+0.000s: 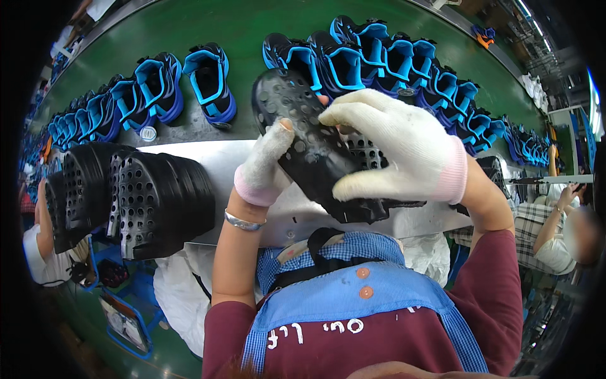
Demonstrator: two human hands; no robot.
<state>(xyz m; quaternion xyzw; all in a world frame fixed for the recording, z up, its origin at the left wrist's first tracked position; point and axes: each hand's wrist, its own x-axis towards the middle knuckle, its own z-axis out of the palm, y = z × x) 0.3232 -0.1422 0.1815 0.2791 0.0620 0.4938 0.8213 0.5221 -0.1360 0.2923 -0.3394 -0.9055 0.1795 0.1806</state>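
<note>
Left hand (266,159) and right hand (404,148), both gloved, have got a grip on this black holed shoe form (304,142), center frame. Blue-and-black shoes (218,101) line the green desk (246,22) across the upper half.

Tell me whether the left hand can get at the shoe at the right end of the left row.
Probably yes: the shoe stands ahead and to the left of the left hand, with nothing visible between them, though that hand holds the black perforated piece.
</note>
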